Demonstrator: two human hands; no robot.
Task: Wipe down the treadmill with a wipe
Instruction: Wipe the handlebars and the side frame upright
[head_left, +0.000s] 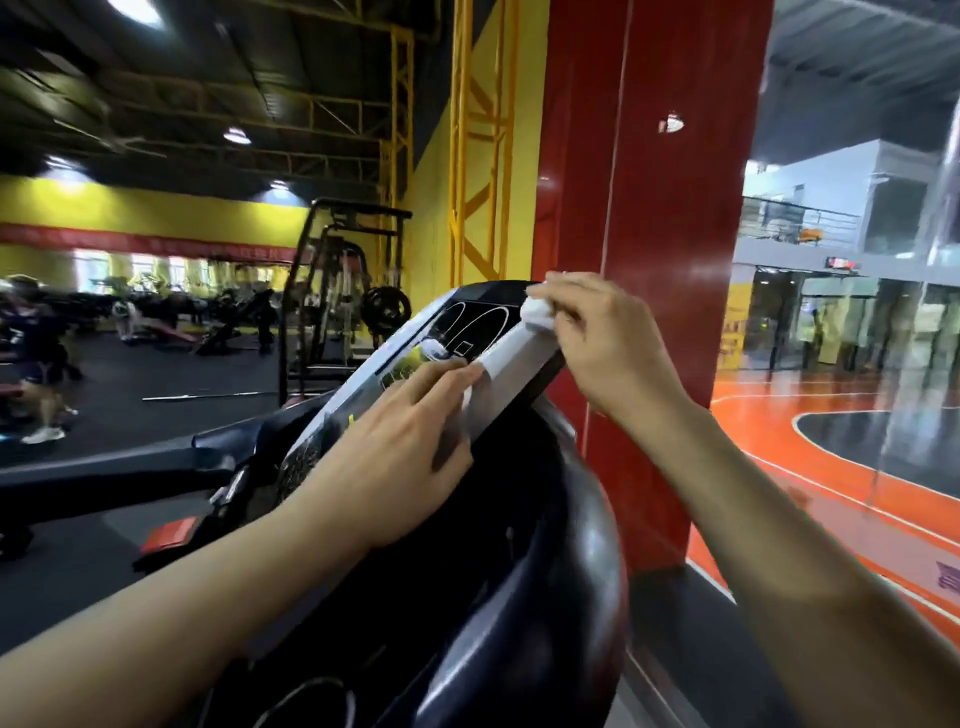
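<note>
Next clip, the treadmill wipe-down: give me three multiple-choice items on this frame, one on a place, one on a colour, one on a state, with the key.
1. Where is the wipe?
A. at the console's top edge
B. on the floor
C. on the weight rack

2. What colour is the pillar behind the treadmill console?
A. blue
B. red
C. white

3. What is the left hand doing?
A. hanging at the person's side
B. gripping a bottle
C. resting on the console

Key: 1 A, the right hand pinches the wipe against the top edge; 2 B, glossy red panels; 3 C, fingers lie on the console's face.
</note>
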